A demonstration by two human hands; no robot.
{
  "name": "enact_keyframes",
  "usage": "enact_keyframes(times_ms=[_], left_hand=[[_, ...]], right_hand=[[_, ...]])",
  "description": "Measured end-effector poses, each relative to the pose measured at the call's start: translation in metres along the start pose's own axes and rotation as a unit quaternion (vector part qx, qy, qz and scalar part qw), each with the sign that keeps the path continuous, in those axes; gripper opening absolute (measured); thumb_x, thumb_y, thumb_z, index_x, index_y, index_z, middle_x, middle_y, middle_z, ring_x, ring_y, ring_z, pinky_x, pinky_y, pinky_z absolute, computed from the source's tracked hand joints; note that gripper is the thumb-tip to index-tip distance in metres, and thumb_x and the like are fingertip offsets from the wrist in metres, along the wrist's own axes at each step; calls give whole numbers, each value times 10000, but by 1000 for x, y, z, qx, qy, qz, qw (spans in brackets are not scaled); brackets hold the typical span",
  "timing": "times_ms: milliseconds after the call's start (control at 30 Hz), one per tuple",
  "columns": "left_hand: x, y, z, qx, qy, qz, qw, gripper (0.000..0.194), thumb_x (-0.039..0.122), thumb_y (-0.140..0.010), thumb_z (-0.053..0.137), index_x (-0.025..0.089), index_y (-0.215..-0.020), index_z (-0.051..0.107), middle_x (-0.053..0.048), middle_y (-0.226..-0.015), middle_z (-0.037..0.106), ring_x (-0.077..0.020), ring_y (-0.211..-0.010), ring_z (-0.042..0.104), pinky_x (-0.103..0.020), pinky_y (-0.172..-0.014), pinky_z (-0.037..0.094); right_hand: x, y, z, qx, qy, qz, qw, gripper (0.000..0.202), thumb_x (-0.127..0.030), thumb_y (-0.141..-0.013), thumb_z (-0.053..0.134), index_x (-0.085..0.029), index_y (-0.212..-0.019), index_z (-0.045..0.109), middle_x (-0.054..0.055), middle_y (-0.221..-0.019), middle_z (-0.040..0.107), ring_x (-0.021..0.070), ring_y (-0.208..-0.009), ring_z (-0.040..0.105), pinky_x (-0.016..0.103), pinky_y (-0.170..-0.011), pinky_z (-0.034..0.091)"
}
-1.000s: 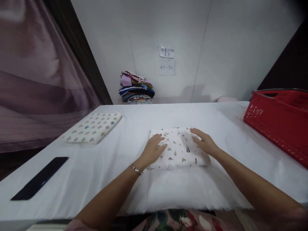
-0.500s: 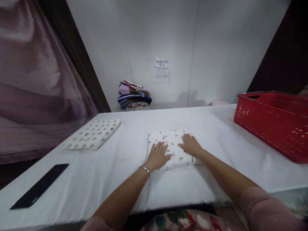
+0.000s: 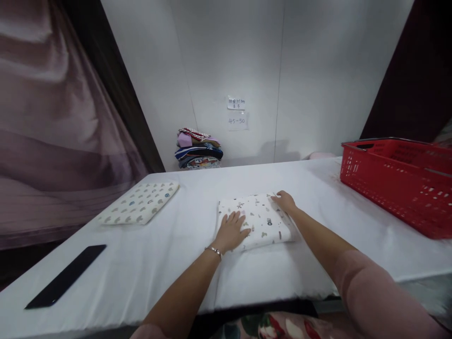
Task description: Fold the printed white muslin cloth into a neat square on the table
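A folded white cloth with small printed figures [image 3: 259, 221] lies on the white table [image 3: 190, 263] in front of me. My left hand [image 3: 231, 231] rests flat on its near left part, fingers spread, a bracelet on the wrist. At the cloth's far right corner sits my right hand [image 3: 284, 201], fingers touching the fabric edge. Neither hand lifts the cloth.
A second folded cloth with a heart print [image 3: 139, 208] lies at the left. A black flat bar [image 3: 65, 282] sits near the front left edge. A red plastic basket [image 3: 399, 181] stands at the right. A pile of folded clothes [image 3: 198, 148] is against the back wall.
My right hand slid from the cloth's middle to its far right corner. My left hand stayed pressed on the left part. The view tilted up slightly.
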State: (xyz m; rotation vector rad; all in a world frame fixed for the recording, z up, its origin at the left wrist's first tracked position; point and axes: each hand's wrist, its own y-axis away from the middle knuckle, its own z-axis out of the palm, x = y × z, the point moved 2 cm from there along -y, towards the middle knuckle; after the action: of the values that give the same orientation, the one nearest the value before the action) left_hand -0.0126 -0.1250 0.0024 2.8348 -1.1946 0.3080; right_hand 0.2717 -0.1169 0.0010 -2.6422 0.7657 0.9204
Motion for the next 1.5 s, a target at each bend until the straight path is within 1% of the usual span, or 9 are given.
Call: enact_keyframes(times_ms=[267,433,667,833,967,1200,1333,1400,1500], left_hand=[[1,1,0,-9,-24,-12,1000,632,576,-877,233,213,-1387,322,-54,-1495,199,-234,-1381,123,-453,-1118,104],[-3,0,3,6,-12,-1,1000,617,574,-882,241,222,-1380,332,-52,-1491,214,-235,-1380,126,-456,-1119,110],[-4,3,5,17,19,5,1000,607,575,-880,258,226,-1369,345,-50,-1489,221,-231,-1380,129,-449,-1122,94],[-11,-3,-15,-39,107,-34,993,627,615,-853,287,244,-1349,386,-39,-1471,274,-225,-1366,192,-411,-1115,158],[-28,-30,-33,13,84,-93,992,690,650,-840,241,220,-1369,350,-56,-1493,210,-242,-1380,124,-439,-1112,131],[-50,-50,5,20,25,-135,990,690,585,-863,204,169,-1412,240,-55,-1517,103,-234,-1390,26,-450,-1101,147],[-52,-47,11,27,35,-136,990,683,589,-860,196,192,-1414,232,-39,-1519,92,-228,-1391,14,-443,-1094,172],[-52,-48,9,25,40,-136,990,690,596,-856,197,194,-1416,228,-36,-1520,89,-228,-1391,12,-446,-1092,179],[-52,-48,7,23,46,-136,989,692,601,-853,195,202,-1418,221,-28,-1520,83,-232,-1391,10,-456,-1089,183]], right_hand=[[-3,-6,7,9,20,20,1000,210,-360,-760,569,-181,-867,589,73,-889,650,219,-865,587,271,-678,392],[7,-5,11,36,20,26,999,219,-377,-791,505,-199,-896,577,48,-896,646,194,-847,580,254,-658,385],[10,-11,9,13,25,5,1000,304,-425,-788,502,-185,-945,603,56,-971,658,189,-860,594,255,-688,410],[7,-19,6,-13,44,-15,999,392,-472,-842,399,-180,-960,633,65,-1003,665,195,-895,602,262,-728,425],[9,-23,11,-27,82,-24,996,392,-410,-844,410,-147,-1044,621,105,-1067,647,232,-955,592,294,-778,425],[5,-19,12,-40,155,-48,986,434,-387,-877,334,-138,-1132,582,153,-1122,613,292,-1047,551,382,-852,416],[-8,-14,13,-4,221,-155,963,475,-358,-887,323,-157,-1306,420,141,-1362,427,287,-1275,341,433,-1000,316],[-10,-10,20,-30,251,-198,947,523,-410,-899,281,-170,-1359,342,114,-1441,317,270,-1331,245,452,-1046,258],[-5,-4,31,-102,270,-176,941,579,-494,-894,223,-197,-1385,301,83,-1478,242,263,-1338,237,461,-1048,261]])
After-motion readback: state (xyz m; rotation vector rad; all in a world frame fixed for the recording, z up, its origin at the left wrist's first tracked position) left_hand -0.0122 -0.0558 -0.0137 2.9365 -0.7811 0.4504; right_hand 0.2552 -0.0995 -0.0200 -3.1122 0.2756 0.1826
